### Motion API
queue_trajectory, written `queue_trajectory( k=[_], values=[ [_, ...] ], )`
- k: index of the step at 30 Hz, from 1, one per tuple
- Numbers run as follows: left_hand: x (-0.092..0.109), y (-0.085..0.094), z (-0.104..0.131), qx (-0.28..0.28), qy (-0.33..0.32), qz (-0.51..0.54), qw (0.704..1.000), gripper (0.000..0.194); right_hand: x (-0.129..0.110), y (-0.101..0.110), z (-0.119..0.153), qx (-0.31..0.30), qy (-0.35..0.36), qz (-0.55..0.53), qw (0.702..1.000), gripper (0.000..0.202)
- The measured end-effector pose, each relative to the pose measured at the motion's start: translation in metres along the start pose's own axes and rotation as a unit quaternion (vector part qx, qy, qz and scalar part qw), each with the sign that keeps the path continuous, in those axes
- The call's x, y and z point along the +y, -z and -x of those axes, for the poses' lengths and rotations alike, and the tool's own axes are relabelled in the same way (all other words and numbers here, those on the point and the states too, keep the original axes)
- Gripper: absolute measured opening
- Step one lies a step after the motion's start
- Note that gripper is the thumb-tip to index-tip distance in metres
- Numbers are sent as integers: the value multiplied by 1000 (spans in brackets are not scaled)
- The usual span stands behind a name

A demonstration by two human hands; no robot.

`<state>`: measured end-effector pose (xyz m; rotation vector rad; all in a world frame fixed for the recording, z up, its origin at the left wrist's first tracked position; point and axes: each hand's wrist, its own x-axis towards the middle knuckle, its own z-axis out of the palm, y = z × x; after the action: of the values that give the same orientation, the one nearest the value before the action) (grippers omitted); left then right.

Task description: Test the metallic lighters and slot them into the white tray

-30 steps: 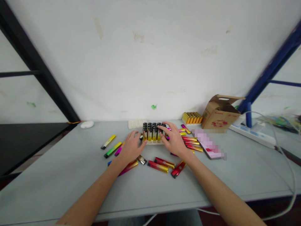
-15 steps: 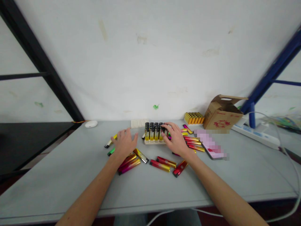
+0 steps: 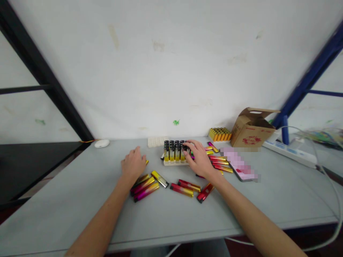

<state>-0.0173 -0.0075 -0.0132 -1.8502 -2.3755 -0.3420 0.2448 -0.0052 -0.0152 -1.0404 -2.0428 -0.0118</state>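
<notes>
Several yellow lighters with black tops stand upright in a white tray [image 3: 175, 163] at the middle of the table. My right hand [image 3: 199, 159] is at the right end of this tray, its fingers curved against the lighters there; whether it grips one is hidden. My left hand [image 3: 133, 163] lies to the left, fingers apart, over lighters that it mostly covers. Nearer me lie a yellow lighter [image 3: 160, 179], a purple and gold lighter [image 3: 146, 192] and a red and gold lighter [image 3: 182, 190]. More red and gold lighters lie beside my right hand.
An empty white tray [image 3: 158, 141] lies near the wall. At the back right are a tray of orange lighters [image 3: 220, 134], an open cardboard box [image 3: 249, 132] and a power strip [image 3: 291, 153]. A pink phone [image 3: 241, 167] lies at the right, and a white case [image 3: 102, 143] at the back left.
My left hand has moved left, away from the tray, over the lighters at the left. My right hand stays at the tray's right end.
</notes>
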Motion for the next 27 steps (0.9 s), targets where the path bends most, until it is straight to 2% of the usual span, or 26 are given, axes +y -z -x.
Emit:
queue_trajectory(
  k=[3, 8, 13, 16, 20, 22, 25, 27],
  values=[
    [-14, 2, -5, -41, 25, -29, 998, 43, 0, 0, 0, -1, -2, -3, 1000, 32],
    [-27, -2, -14, -33, 36, -21, 999, 45, 0, -1, 0, -3, -3, -8, 1000, 31],
    [-23, -4, -13, -5, 16, 37, 999, 45, -2, 1, 0, -2, -1, -12, 1000, 31],
    [-15, 0, -12, 35, -1, 136, 990, 39, -2, 2, 0, 4, -4, -14, 1000, 31],
    [-2, 6, -9, 118, -79, 300, 943, 38, -4, 1, 0, 25, -2, -14, 1000, 32],
    [5, 10, -5, 130, -128, 374, 909, 40, -7, 1, 0, 38, 9, -12, 999, 34],
    [18, 16, 7, 86, -172, 502, 843, 50, -12, 0, 2, 54, 39, -4, 998, 40],
    [27, 20, 18, 29, -177, 570, 802, 67, -18, 0, 4, 62, 65, 4, 996, 44]
  ],
)
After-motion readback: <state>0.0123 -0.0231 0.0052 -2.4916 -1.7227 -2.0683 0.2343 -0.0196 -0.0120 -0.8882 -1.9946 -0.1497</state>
